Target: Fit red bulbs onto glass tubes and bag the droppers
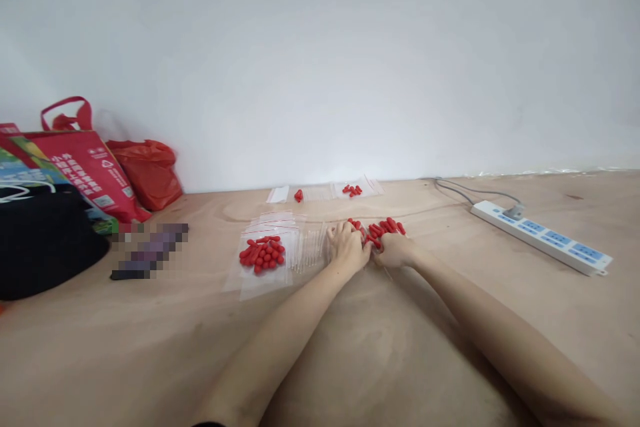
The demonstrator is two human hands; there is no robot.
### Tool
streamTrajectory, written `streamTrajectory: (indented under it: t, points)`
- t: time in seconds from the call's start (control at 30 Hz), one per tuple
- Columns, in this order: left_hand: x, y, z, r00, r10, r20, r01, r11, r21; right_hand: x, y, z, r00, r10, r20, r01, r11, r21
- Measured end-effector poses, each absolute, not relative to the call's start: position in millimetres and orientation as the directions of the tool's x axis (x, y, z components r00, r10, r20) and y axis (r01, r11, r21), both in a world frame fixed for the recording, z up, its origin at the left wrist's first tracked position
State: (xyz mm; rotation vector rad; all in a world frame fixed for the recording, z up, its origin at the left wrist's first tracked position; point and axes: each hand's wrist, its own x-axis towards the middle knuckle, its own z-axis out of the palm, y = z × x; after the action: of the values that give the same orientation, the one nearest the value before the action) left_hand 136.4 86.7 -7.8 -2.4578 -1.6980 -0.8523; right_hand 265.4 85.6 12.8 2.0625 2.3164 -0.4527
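Observation:
My left hand (pixel 349 245) is curled over the right end of a row of thin clear tubes (pixel 310 248), close to red rubber bulbs (pixel 354 223). What its closed fingers hold is hidden. Right beside it, my right hand (pixel 395 250) is closed, its fingertips at a red rubber bulb (pixel 373 240) between the two hands. A loose pile of red bulbs (pixel 387 225) lies just behind the right hand. Left of the tubes, more red bulbs (pixel 263 253) rest on clear zip bags (pixel 265 287).
Against the wall lie small bags, a few red bulbs (pixel 353 191) and a single red cluster (pixel 299 195). A white power strip (pixel 540 237) with a plugged-in cord is on the right. A pixelated dark flat object (pixel 153 250), a black cloth item (pixel 47 240) and red bags (pixel 147 173) occupy the left.

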Motion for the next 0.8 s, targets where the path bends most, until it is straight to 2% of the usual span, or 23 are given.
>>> streamTrajectory:
  t: [0.2, 0.37, 0.6, 0.7, 0.8]
  points:
    - [116, 75, 0, 0.207, 0.856, 0.474, 0.865, -0.386, 0.32, 266, 90, 21, -0.134, 0.954, -0.269, 0.964, 0.062, -0.259]
    - [60, 50, 4, 0.345, 0.784, 0.516, 0.785, -0.543, 0.299, 274, 89, 37, -0.191, 0.928, -0.32, 0.915, 0.05, -0.401]
    - [4, 21, 0, 0.503, 0.726, 0.47, 0.767, -0.625, 0.143, 281, 88, 40, -0.318, 0.923, -0.216, 0.65, 0.047, -0.759]
    - [3, 19, -4, 0.505, 0.738, 0.447, 0.769, -0.62, 0.156, 277, 86, 35, -0.477, 0.864, -0.161, 0.551, 0.151, -0.821]
    - [7, 23, -8, 0.519, 0.723, 0.456, 0.736, -0.649, 0.191, 267, 81, 26, -0.57, 0.81, -0.139, 0.515, 0.221, -0.828]
